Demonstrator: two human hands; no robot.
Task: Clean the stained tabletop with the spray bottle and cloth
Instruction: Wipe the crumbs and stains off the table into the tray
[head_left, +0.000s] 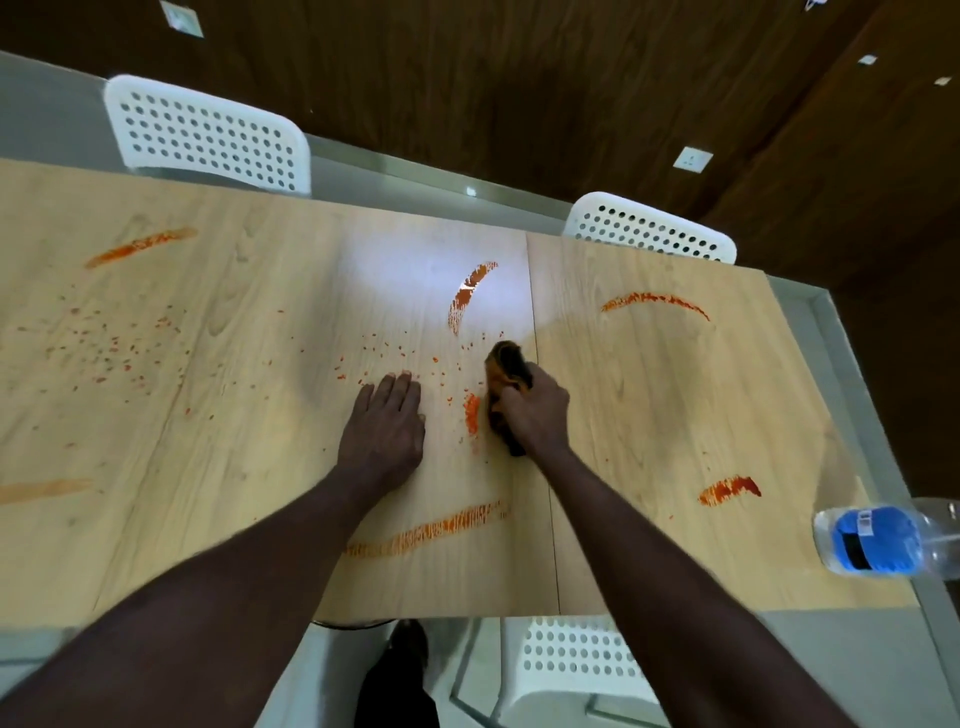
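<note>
The light wooden tabletop (218, 415) carries several orange-red smears and many small specks. My right hand (535, 415) grips a dark orange-brown cloth (508, 364) and presses it on the table just right of a small orange smear (471, 413). My left hand (387, 421) lies flat on the table with its fingers straight, left of that smear. A clear spray bottle with a blue head (878, 540) lies at the table's right edge, away from both hands.
Longer smears lie at the front middle (431, 532), the middle back (470, 296), the back right (654, 301), the right (730, 488) and the back left (140, 247). White perforated chairs stand behind (208, 135) (649, 228) and in front (571, 660).
</note>
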